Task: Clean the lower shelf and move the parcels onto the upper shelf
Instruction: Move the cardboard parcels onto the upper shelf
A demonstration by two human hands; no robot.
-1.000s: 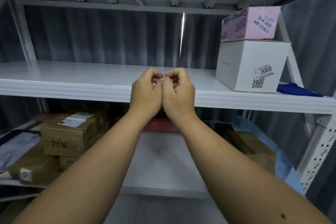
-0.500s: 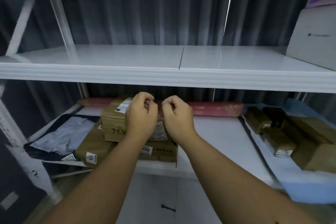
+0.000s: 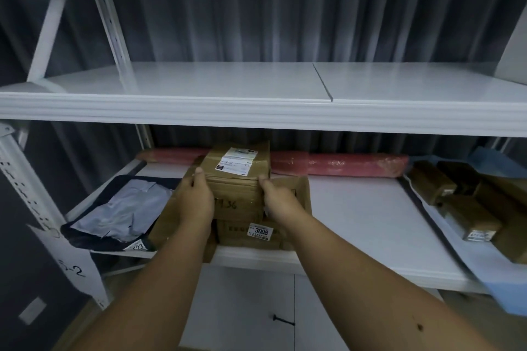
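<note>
A brown cardboard parcel (image 3: 238,177) with a white label tops a stack of brown boxes on the lower shelf (image 3: 356,225). My left hand (image 3: 196,196) holds its left side and my right hand (image 3: 278,198) holds its right front corner. Under it lies a box tagged 3008 (image 3: 251,236). The white upper shelf (image 3: 256,111) runs across above the hands. A grey and dark mailer bag (image 3: 119,211) lies at the left of the lower shelf. Several small brown parcels (image 3: 467,205) lie at its right end on a pale blue sheet (image 3: 445,239).
A long red wrapped roll (image 3: 336,164) lies along the back of the lower shelf. White perforated uprights (image 3: 109,17) stand at the left. A corner of a white box (image 3: 513,48) shows on the upper shelf at far right. Corrugated grey wall lies behind.
Both hands, fists held together in front of the shelves before, have dropped to the lower shelf and taken hold of the top brown parcel. The view has swung down and left.
</note>
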